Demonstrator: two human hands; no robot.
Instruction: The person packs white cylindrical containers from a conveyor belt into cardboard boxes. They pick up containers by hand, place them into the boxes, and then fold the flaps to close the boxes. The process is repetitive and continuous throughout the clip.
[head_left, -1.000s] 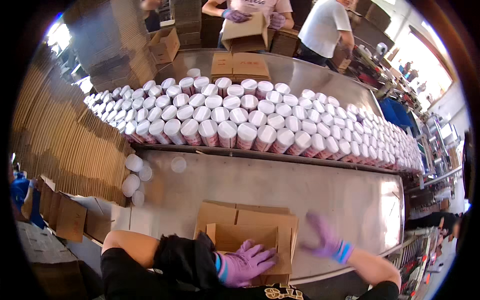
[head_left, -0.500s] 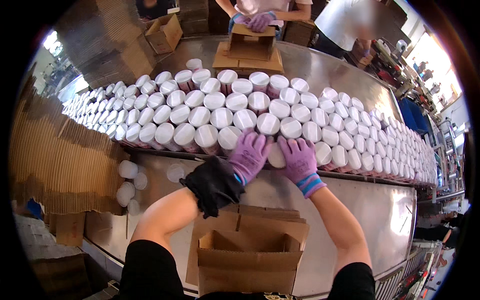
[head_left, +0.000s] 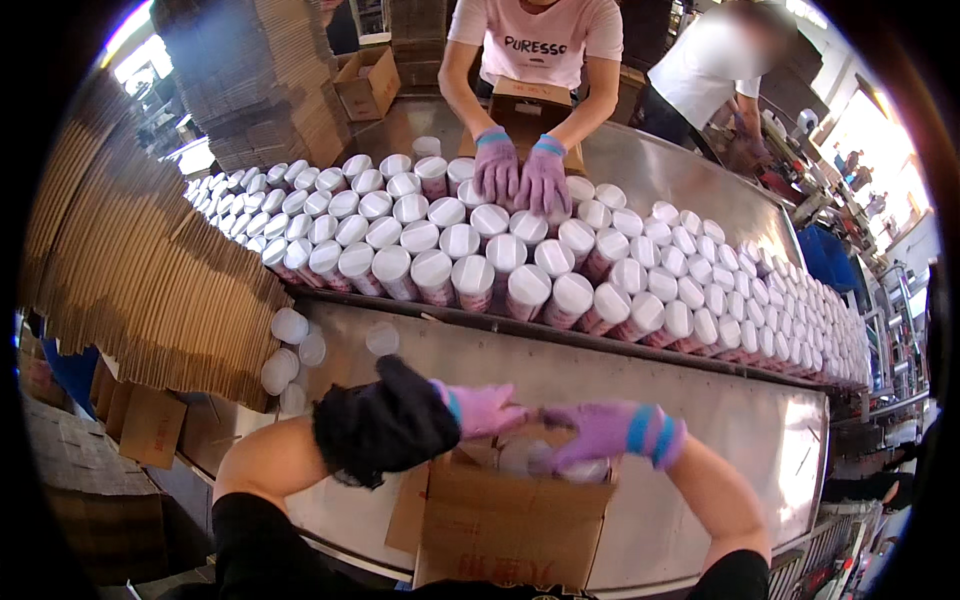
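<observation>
An opened cardboard box (head_left: 510,530) stands close in front of me, with white-lidded canisters (head_left: 522,458) inside, partly hidden by my hands. My left hand (head_left: 485,410), in a purple glove with a black cuff over the wrist, is at the box's far left edge. Its fingers stretch to the right, slightly blurred. Over the box's right side is my right hand (head_left: 592,435), purple-gloved too, its fingers apart and pointing left above the lids. Neither hand visibly grips a canister. Beyond them runs a long block of upright white-lidded canisters (head_left: 472,280) with pinkish printed sides.
Across the canisters, a co-worker's gloved hands (head_left: 520,180) rest on lids, before another box (head_left: 530,95). Stacked flat cardboard (head_left: 150,240) rises at the left, beside loose white lids or cups (head_left: 290,325). A raised metal edge (head_left: 600,340) fronts the canister rows.
My hands have come back from the front canister row to the box, which now has canisters in it. A gap shows in the front rows. The co-worker's hands have moved from their box onto the canisters.
</observation>
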